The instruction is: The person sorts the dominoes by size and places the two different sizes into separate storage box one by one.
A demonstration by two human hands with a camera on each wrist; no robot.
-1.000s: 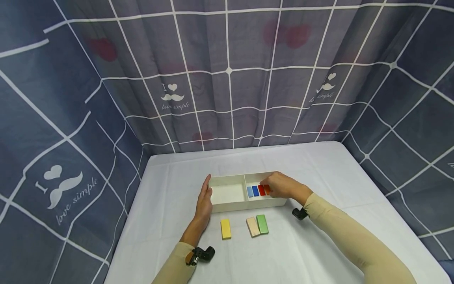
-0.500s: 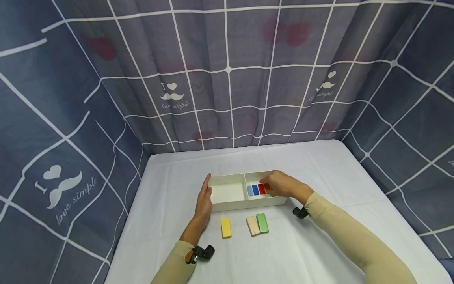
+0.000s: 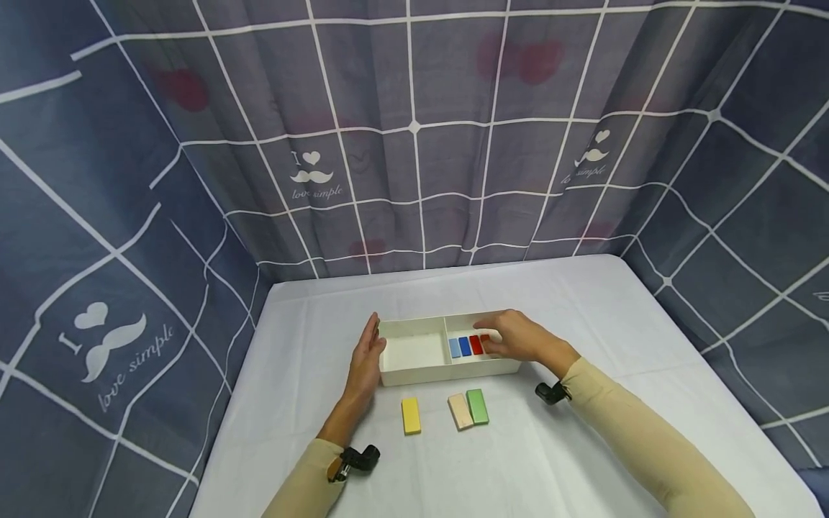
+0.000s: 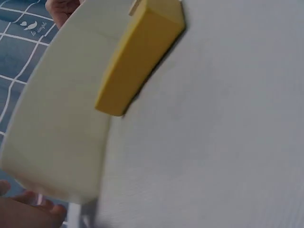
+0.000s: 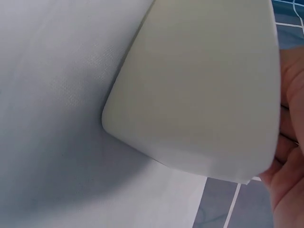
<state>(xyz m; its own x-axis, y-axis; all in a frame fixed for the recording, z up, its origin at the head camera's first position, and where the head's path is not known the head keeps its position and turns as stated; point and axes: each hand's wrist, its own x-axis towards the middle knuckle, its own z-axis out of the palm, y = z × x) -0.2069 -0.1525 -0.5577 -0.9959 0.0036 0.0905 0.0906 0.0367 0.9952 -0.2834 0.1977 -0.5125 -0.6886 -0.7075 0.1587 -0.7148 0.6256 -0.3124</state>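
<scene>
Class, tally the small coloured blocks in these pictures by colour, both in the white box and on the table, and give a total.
Light blue block: 1
Dark blue block: 1
Red block: 1
Orange block, partly under the right hand: 1
Yellow block: 1
Beige block: 1
Green block: 1
Total: 7

the person wears long, close-fitting sleeves of a pale beige cloth on both arms. the left sleeve (image 3: 304, 478) ends at the wrist, and so does the right sleeve (image 3: 637, 439), which shows soft folds along the forearm. both hands are bare: the left hand (image 3: 364, 363) and the right hand (image 3: 518, 337) carry no gloves and no rings that can be made out. a small black camera unit (image 3: 356, 459) sits strapped at the left wrist, short and barrel-shaped with a rounded end. a like black unit (image 3: 549, 393) sits at the right wrist, just under the cuff. in the wrist views only bare fingers (image 5: 289, 156) show at the frame edge.
</scene>
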